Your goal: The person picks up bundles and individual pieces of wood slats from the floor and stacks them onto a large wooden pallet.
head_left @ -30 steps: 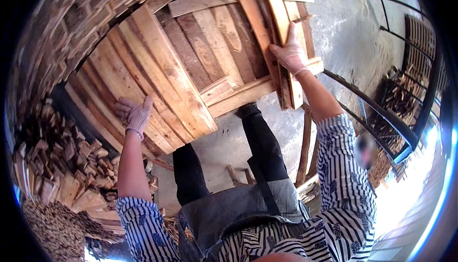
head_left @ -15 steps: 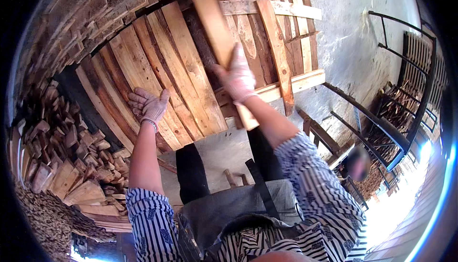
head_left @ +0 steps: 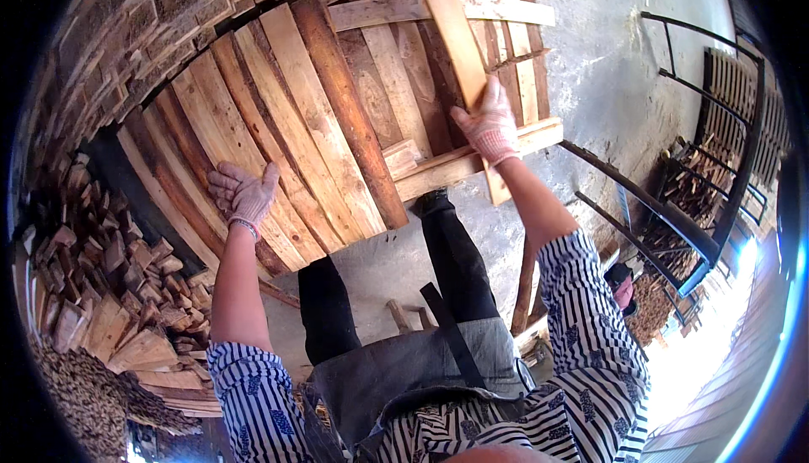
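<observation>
Both my hands wear pale gloves. My left hand (head_left: 244,193) lies with fingers spread on a row of rough wooden boards (head_left: 278,134) set side by side. My right hand (head_left: 490,130) spans a loose light-coloured plank (head_left: 455,37), thumb at its left edge and fingers at its right. That plank lies across two pale crosswise rails (head_left: 531,134), over other boards. A dark, bark-covered board (head_left: 341,92) ends the row on its right side. Short wood offcuts (head_left: 403,158) sit beside it, near the lower rail.
Split wood pieces (head_left: 109,252) are heaped at the left. A stack of wood (head_left: 168,8) rises along the far side. Black metal frames (head_left: 674,210) stand at the right, by more piled sticks (head_left: 666,193). Another person (head_left: 621,286) is partly visible there.
My right hand has carried the light plank to the right, over the rails. The dark bark-covered board now shows fully. My left hand stays spread on the boards.
</observation>
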Action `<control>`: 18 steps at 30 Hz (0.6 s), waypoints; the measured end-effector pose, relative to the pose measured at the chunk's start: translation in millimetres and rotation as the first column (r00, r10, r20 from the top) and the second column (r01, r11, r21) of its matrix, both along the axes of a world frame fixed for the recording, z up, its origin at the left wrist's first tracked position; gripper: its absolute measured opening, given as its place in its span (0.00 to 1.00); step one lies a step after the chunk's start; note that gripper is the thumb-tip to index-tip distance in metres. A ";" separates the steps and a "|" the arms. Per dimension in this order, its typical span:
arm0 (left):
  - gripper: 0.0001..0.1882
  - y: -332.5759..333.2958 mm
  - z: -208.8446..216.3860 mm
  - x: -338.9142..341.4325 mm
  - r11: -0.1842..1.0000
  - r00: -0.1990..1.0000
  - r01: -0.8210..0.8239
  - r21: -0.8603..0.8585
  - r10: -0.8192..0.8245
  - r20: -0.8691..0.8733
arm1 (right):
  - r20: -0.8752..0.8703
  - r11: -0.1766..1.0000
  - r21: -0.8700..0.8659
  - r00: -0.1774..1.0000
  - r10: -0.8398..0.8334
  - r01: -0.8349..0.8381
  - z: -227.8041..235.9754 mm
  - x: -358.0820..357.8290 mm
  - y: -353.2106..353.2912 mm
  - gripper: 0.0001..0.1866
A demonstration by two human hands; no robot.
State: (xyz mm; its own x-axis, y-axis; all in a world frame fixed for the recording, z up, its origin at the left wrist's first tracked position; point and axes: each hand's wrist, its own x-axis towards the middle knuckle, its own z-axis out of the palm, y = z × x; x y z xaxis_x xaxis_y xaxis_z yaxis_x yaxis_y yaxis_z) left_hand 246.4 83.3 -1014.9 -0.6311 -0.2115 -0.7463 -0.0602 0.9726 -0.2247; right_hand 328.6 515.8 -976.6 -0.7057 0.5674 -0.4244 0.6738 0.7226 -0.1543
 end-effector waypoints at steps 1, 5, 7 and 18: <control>0.65 0.9 0.1 0.3 1.000 1.000 0.001 -0.015 -0.002 -0.030 | 0.181 0.986 0.163 0.983 -0.001 -0.029 -5.8 5.8 12.6 0.51; 0.65 -0.8 -0.5 0.1 0.999 0.998 0.052 0.001 -0.052 -0.039 | 0.106 0.992 -0.127 0.994 -0.007 0.020 -6.4 23.1 29.4 0.53; 0.66 1.4 -2.9 1.8 1.000 0.993 0.028 0.002 -0.027 -0.116 | 0.112 0.991 -0.125 0.993 -0.043 0.057 7.1 20.1 17.0 0.53; 0.54 -0.8 6.6 -2.1 0.983 0.970 -0.016 0.181 0.058 -0.234 | -0.245 0.956 -0.292 0.968 -0.048 -0.027 -68.5 -12.0 -139.4 0.34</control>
